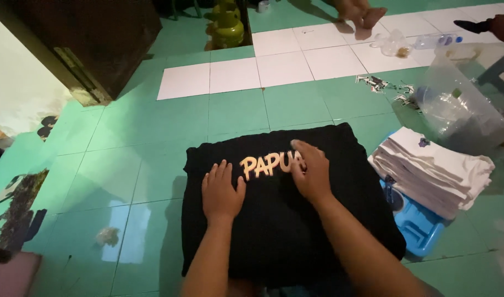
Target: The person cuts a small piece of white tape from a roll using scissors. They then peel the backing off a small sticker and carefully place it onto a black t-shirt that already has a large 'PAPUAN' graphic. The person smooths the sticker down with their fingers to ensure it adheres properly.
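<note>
A folded black shirt point(345, 181) with pale orange lettering on its front lies on the green tiled floor before me. My left hand point(221, 191) rests flat on it, fingers spread, just left of the lettering. My right hand point(310, 171) presses flat on the right end of the lettering, covering part of it. Neither hand grips anything.
A stack of folded white garments point(433, 170) sits on a blue lid point(419, 225) to the right. Behind it lie clear plastic bags point(455, 107) and a plastic bottle point(436, 39). Another person's feet point(362, 14) stand at the top. A dark cabinet point(92, 38) stands at the upper left, a green gas cylinder point(227, 25) beside it.
</note>
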